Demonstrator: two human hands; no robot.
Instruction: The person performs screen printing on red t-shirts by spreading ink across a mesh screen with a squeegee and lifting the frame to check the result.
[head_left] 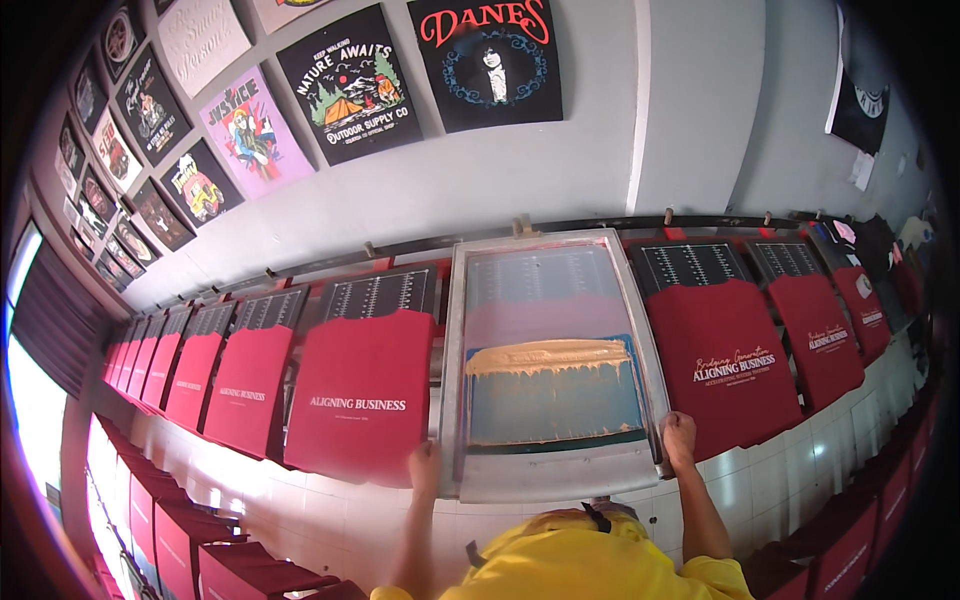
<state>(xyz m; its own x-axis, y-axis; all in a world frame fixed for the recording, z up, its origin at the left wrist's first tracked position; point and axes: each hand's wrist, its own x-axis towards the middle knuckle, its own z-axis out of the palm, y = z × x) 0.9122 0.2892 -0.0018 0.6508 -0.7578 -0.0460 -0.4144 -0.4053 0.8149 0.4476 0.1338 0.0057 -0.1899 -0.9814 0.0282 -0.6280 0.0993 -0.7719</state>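
Observation:
A screen printing frame (455,400) with a pale metal border lies in front of me over a shirt board. Through its mesh I see a blue-green stencil area (555,410), with a thick band of light orange ink (550,355) across its upper part and drips running down. My right hand (679,438) is closed on the frame's right edge near the lower corner. At the lower left corner my left hand (424,467) is closed against the frame's side, slightly blurred. The red shirt (360,360) just left carries white lettering; the red shirt (715,350) on the right carries white and gold lettering.
More red shirts (240,370) on black boards line a rail (310,262) along the wall, both ways. Behind me runs another row of red shirts (240,570). A tiled floor (300,500) lies between. Printed sample panels (350,85) hang on the grey wall.

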